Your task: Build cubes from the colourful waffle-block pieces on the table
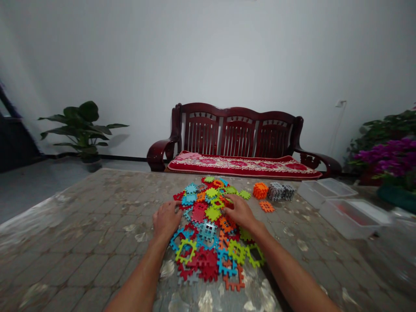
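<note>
A heap of flat plastic interlocking pieces [211, 234] in red, blue, green and orange lies on the patterned table [97, 225]. My left hand [166, 220] rests on the heap's left edge, fingers curled, touching a red piece. My right hand [239, 211] lies palm down over the heap's right side, fingers reaching among green and orange pieces. What either hand grips, if anything, is hidden under the fingers. An orange built cube [260, 190] and a grey built block [280, 192] stand beyond my right hand, with one loose orange piece [267, 206] beside them.
Two clear plastic boxes [344, 208] sit at the table's right. Behind the table stands a dark wooden bench [240, 138] with a red cushion. A potted plant [81, 128] is at the left, purple flowers [390, 158] at the right.
</note>
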A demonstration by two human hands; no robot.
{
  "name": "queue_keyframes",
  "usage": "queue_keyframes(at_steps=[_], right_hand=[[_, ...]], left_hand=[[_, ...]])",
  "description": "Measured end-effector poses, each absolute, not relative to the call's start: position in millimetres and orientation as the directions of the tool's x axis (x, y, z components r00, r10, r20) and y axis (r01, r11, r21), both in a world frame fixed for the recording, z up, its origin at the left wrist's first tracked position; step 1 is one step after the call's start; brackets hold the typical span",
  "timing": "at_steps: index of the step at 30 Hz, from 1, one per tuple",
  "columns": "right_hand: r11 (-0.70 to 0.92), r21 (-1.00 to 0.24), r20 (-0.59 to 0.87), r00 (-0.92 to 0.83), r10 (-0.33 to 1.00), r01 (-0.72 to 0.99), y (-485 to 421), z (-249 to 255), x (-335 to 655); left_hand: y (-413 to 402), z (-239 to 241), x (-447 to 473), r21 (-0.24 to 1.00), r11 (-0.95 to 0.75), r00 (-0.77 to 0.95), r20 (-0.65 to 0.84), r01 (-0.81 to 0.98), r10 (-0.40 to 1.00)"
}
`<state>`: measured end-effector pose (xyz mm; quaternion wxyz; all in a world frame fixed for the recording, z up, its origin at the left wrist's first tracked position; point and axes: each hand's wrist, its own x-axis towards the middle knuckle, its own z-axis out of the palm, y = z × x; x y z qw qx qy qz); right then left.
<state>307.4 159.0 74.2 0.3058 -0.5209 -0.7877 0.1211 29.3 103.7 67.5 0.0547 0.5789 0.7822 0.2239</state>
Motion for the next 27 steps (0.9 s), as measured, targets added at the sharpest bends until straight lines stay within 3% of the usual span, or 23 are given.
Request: queue_keyframes(at_steps=[5, 10, 18, 27], right_hand=[[0.477, -0.586, 0.28, -0.389, 0.878, 0.655, 131, 80, 326], [0.583, -0.502, 0.258, -0.532, 0.806, 0.639, 108, 72, 332], [0.617, -0.41, 0.387, -0.485, 0.785, 0.672, 102, 77, 328], [0.765, -0.382, 0.218, -0.754, 0.62, 0.518, 82, 99, 320]], left_hand=[[103, 68, 29, 0.405, 0.229, -0.319, 0.169, 0.885, 0.933], [102, 70, 30, 0.41, 0.222, -0.314, 0.171, 0.885, 0.934], [101, 71, 31, 0.407, 0.224, -0.315, 0.173, 0.886, 0.933], [100, 73, 32, 0.406, 0.221, -0.313, 0.175, 0.887, 0.934]])
